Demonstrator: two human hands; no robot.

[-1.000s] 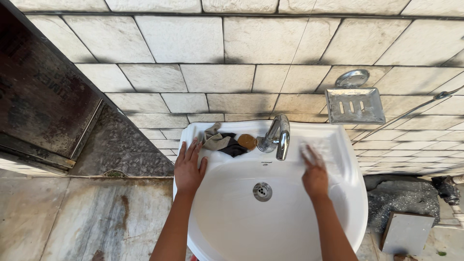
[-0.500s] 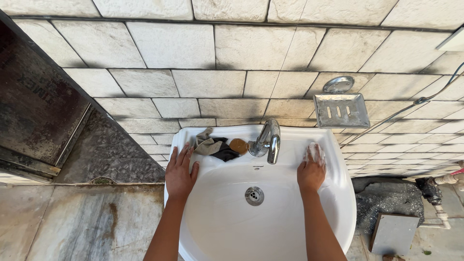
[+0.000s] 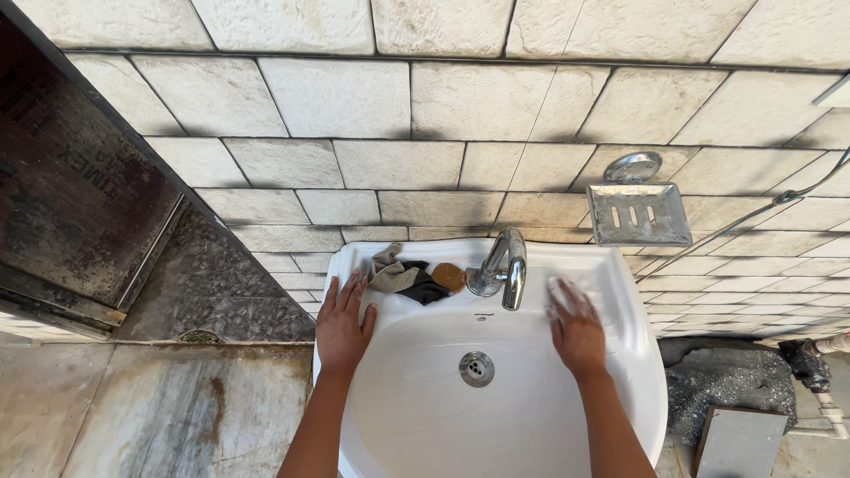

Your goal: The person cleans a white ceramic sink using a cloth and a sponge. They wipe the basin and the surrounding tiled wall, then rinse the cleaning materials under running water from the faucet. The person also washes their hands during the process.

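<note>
On the white sink [image 3: 633,354] rim, left hand [image 3: 343,327] rests flat, fingers spread; right hand [image 3: 577,329] presses a pale cloth [image 3: 561,290] under loosely spread fingers, right of the tap [image 3: 506,265].

The left hand [image 3: 343,326] lies flat on the left rim of the white ceramic washbasin [image 3: 637,354], near crumpled grey and black rags [image 3: 403,278]; the right hand [image 3: 577,329] presses a pale foamy scrubber [image 3: 561,290] on the right rim, beside the chrome tap [image 3: 503,265].

Basin bowl [image 3: 425,416] open around drain [image 3: 476,368]. Faucet [image 3: 505,268] blocks 12 o'clock; rags [image 3: 407,279] and soap [image 3: 450,277] crowd the 11 o'clock ledge.
</note>
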